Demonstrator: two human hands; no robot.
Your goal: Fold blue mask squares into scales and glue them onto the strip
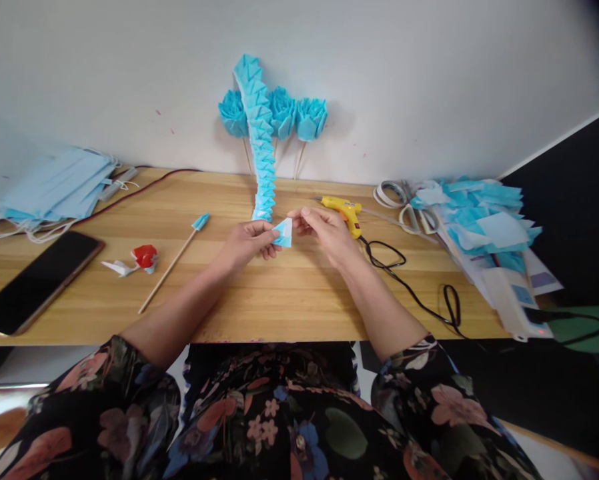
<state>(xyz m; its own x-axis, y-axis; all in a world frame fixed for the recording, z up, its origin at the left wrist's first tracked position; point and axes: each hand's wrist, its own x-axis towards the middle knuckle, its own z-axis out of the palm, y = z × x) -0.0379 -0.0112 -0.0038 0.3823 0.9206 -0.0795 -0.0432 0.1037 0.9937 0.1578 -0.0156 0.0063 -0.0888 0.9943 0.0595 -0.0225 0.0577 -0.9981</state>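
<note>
My left hand [257,239] pinches a small folded blue-and-white piece [285,234], which looks like mask fabric or paper, between thumb and fingers. Right at that piece's edge is my right hand [322,230], its fingers drawn together; whether they grip the edge is hard to see. Just behind my hands, a long strip of overlapping folded blue pieces [261,143] leans up against the wall. Close to my right hand lies a yellow glue gun [347,212]. A wooden stick [168,270] with a blue folded tip [200,221] rests left of my left forearm.
Blue flowers [311,120] on sticks lean on the wall. At left are face masks [59,183], a phone [39,283] and a red-and-white folded item [144,257]. At right are tape [390,194], scissors [418,219], blue folded pieces [484,217], a white device [512,300] and a black cable [409,283].
</note>
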